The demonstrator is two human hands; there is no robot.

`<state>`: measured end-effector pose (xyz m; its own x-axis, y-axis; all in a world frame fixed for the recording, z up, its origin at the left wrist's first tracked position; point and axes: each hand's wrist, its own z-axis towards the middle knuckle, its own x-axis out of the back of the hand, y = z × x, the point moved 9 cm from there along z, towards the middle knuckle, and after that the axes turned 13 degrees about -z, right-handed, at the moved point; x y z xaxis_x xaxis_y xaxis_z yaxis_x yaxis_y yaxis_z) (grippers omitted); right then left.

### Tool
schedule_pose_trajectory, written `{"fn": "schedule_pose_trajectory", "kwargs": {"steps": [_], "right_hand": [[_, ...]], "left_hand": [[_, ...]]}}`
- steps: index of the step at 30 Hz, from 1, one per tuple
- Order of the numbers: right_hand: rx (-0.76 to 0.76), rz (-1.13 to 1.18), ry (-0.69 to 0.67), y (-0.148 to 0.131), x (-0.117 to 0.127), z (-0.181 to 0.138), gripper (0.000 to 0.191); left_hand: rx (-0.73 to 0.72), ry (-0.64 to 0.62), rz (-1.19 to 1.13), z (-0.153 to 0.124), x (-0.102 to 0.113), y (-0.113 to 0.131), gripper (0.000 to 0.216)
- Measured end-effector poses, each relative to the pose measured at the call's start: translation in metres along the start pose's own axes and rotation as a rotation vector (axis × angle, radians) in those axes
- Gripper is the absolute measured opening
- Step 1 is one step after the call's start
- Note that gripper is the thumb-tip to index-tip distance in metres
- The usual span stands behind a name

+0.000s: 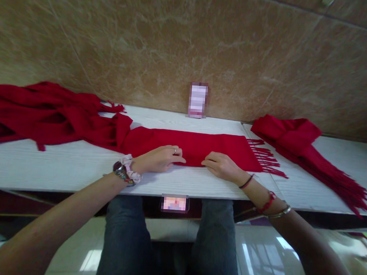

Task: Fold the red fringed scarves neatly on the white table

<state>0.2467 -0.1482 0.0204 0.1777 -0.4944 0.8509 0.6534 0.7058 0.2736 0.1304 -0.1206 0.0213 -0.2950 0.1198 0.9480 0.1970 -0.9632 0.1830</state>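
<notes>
A red fringed scarf [198, 145] lies stretched flat across the white table [58, 170], its tassels to the right. My left hand [161, 157] rests on its near edge, fingers curled and pressed on the cloth. Just to the right, my right hand [221, 164] pinches the same near edge. The two hands are a short gap apart.
A heap of red scarves [40, 113] lies at the left, joined to the flat one. Another bundled red scarf [299, 143] with fringe sits at the right. A small blurred card [198, 100] stands against the brown marble wall. My legs are under the table.
</notes>
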Motion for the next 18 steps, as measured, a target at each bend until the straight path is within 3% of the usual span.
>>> {"fn": "schedule_pose_trajectory", "kwargs": {"steps": [5, 13, 18], "right_hand": [[0.008, 0.116, -0.053, 0.001, -0.001, -0.002, 0.025], [0.034, 0.204, -0.058, -0.001, 0.003, -0.002, 0.026], [-0.125, 0.130, 0.007, 0.017, 0.003, 0.000, 0.025]], "left_hand": [[0.098, -0.079, -0.151, -0.001, -0.005, -0.004, 0.032], [0.117, -0.217, -0.285, -0.003, -0.018, 0.002, 0.032], [0.206, -0.238, -0.284, -0.003, -0.024, -0.005, 0.044]]}}
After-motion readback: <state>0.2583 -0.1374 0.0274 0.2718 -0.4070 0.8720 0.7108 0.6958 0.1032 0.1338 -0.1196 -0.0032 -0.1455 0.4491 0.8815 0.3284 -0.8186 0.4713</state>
